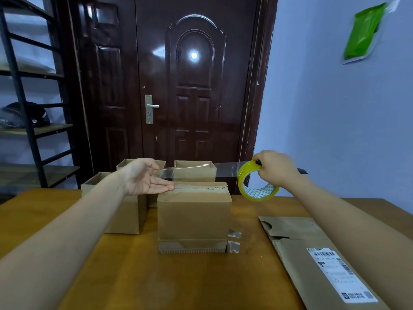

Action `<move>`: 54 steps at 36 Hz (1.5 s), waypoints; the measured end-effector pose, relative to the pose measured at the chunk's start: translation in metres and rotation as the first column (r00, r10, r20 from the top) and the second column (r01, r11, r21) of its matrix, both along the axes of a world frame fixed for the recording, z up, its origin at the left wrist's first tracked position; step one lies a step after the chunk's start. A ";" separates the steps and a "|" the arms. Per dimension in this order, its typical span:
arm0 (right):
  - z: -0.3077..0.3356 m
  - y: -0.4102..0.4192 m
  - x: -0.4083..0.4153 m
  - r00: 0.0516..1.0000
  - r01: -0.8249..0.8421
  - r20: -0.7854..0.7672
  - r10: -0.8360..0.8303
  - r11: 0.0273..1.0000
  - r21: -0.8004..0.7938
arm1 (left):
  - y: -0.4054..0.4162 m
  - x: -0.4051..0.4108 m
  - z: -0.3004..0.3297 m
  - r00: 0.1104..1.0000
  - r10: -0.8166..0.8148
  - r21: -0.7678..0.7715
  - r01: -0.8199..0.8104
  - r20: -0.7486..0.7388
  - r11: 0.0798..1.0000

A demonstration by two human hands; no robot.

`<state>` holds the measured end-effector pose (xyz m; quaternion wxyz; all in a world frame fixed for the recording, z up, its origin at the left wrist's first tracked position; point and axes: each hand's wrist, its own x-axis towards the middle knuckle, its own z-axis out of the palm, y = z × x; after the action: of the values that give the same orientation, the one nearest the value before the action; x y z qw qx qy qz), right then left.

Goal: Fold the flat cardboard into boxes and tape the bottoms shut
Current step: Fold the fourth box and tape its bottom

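Note:
A folded cardboard box (194, 218) stands in the middle of the wooden table (134, 276), its closed flaps facing up. Above it, a strip of clear tape (201, 170) stretches level between my hands. My left hand (145, 177) pinches the strip's free end between thumb and forefinger, palm up, the other fingers straight over the box's top left edge. My right hand (276, 167) grips the yellow tape roll (254, 182) to the right of the box, together with a dark pen-like tool (301, 171).
Three open-topped boxes (125, 211) (194, 171) (125, 164) stand behind and left of the middle one. A flat cardboard piece with a shipping label (317, 260) lies at the right. Small tape scraps (233, 240) lie by the box's right foot. A dark door and a shelf rack are behind.

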<state>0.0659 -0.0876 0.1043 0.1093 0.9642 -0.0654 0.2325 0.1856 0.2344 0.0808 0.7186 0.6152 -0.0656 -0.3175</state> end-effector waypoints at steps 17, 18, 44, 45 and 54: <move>-0.025 0.013 0.009 0.992 -0.021 -0.128 0.016 0.999 -0.037 | 0.007 0.002 -0.009 0.988 0.048 -0.190 -0.076 -0.148 0.979; -0.027 0.013 0.010 0.991 -0.022 -0.134 0.018 0.999 -0.034 | 0.007 0.001 -0.008 0.988 0.053 -0.191 -0.080 -0.143 0.978; -0.034 0.005 0.023 0.975 -0.088 -0.195 0.106 0.991 0.102 | 0.003 0.000 -0.016 0.972 0.131 -0.224 -0.175 -0.197 0.959; -0.035 0.005 0.023 0.974 -0.086 -0.203 0.102 0.992 0.088 | 0.003 0.000 -0.015 0.973 0.133 -0.214 -0.174 -0.191 0.961; -0.044 0.009 0.025 0.970 -0.113 -0.215 0.109 0.994 -0.008 | 0.003 0.001 -0.019 0.970 0.142 -0.208 -0.183 -0.197 0.961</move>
<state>0.0911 -0.0790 0.0603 0.1123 0.9846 0.0033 0.1336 0.1867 0.2378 0.0616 0.8103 0.5020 0.0150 -0.3019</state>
